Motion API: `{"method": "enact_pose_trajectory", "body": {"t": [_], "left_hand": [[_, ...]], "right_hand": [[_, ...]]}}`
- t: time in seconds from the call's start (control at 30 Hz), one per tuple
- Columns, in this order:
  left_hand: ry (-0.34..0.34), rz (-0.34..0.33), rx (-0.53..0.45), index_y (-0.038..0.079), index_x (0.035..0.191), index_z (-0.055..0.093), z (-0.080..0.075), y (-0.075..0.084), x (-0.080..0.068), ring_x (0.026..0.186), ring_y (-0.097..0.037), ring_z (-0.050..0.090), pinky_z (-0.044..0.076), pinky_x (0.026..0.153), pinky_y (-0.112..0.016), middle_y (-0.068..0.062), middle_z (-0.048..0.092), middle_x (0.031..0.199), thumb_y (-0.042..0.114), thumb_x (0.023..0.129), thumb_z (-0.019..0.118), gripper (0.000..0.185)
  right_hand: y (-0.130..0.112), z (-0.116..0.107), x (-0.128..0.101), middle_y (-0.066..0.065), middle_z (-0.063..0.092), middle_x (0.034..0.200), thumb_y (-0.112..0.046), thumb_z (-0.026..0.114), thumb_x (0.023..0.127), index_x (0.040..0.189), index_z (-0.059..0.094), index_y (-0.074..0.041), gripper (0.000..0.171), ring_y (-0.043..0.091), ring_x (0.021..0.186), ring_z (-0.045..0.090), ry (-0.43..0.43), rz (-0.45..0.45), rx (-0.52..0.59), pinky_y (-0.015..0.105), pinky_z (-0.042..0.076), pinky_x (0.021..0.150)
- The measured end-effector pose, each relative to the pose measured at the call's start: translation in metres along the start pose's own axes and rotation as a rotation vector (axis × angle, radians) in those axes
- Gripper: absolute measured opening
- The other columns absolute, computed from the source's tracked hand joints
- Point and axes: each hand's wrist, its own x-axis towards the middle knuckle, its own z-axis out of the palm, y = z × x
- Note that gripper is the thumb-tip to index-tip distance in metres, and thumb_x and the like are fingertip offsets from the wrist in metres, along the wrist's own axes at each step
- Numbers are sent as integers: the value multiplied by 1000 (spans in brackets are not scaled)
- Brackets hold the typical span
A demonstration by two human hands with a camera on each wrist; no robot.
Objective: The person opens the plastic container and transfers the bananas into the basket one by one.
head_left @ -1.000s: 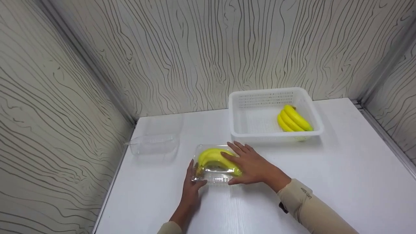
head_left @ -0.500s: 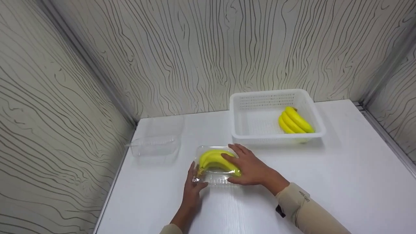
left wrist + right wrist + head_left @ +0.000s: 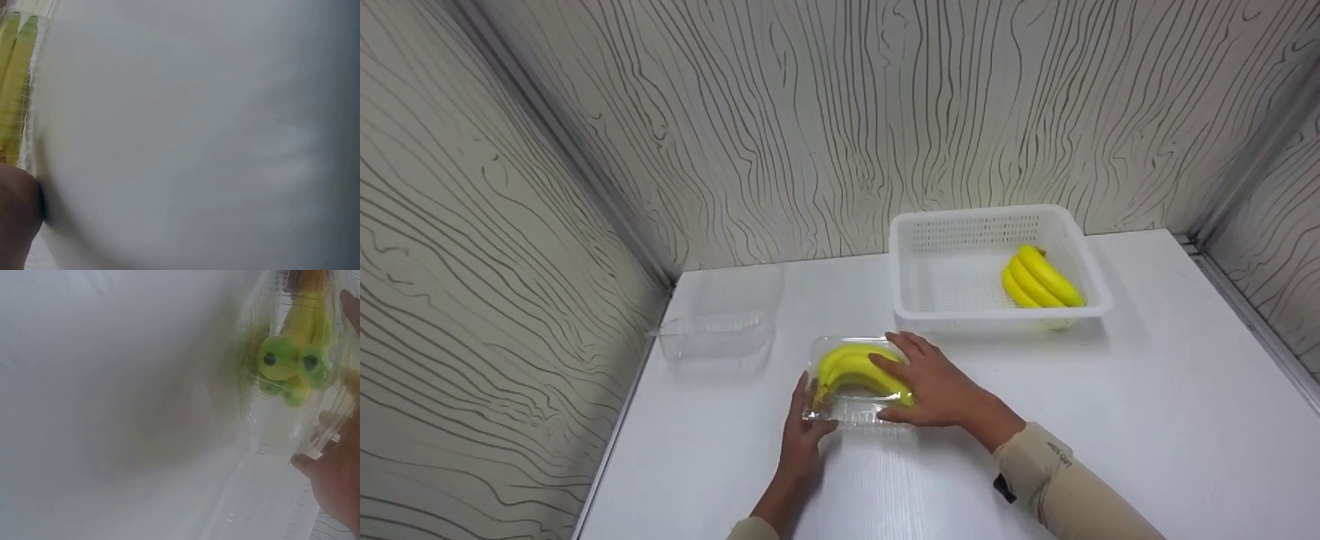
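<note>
A clear plastic clamshell box [image 3: 851, 414] lies on the white table with a bunch of yellow bananas [image 3: 859, 364] inside. Its lid looks folded down over the fruit. My left hand [image 3: 802, 439] grips the box's left end, thumb at the near edge and fingers along the side. Across the right end, my right hand [image 3: 937, 386] holds the box, fingers spread over the lid to the far corner and thumb at the near edge. The right wrist view shows greenish banana tips [image 3: 298, 363] through the plastic. In the left wrist view, a thumb [image 3: 17, 208] is beside the box wall.
A white perforated basket [image 3: 997, 311] stands behind to the right, with another banana bunch [image 3: 1039, 279] at its right side. At the table's left edge sits a second clear clamshell [image 3: 716, 337] with its lid raised. Wood-patterned panels [image 3: 840, 127] border the table.
Both hands stay on the box. My right thumb has shifted slightly left along the near edge. The whole scene shifts a little with the head camera.
</note>
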Motion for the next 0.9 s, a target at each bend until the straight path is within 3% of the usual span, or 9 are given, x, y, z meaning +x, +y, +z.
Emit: {"method": "enact_pose_trajectory", "body": {"t": [0.3,0.6,0.9], "left_hand": [[-19,-9,-18,41,170,18,2,2,0,169,-36,18,17,135,-65,-1,17,182,14,89,64,97],[-11,-4,26,45,169,20,1,2,2,169,-35,16,13,134,-68,1,19,182,17,91,65,94],[-15,3,-25,38,171,18,0,-1,3,170,-32,13,9,136,-65,1,19,182,16,89,64,97]], "right_hand": [[0,-4,4,19,36,172,-77,63,89,161,50,-28,87,44,158,35,-26,9,21,68,38,124],[2,-7,4,18,36,172,-80,61,89,160,51,-29,88,43,157,36,-14,16,28,67,39,123],[2,-7,7,16,37,172,-80,60,90,160,50,-30,87,42,157,37,-34,38,27,67,40,122]]}}
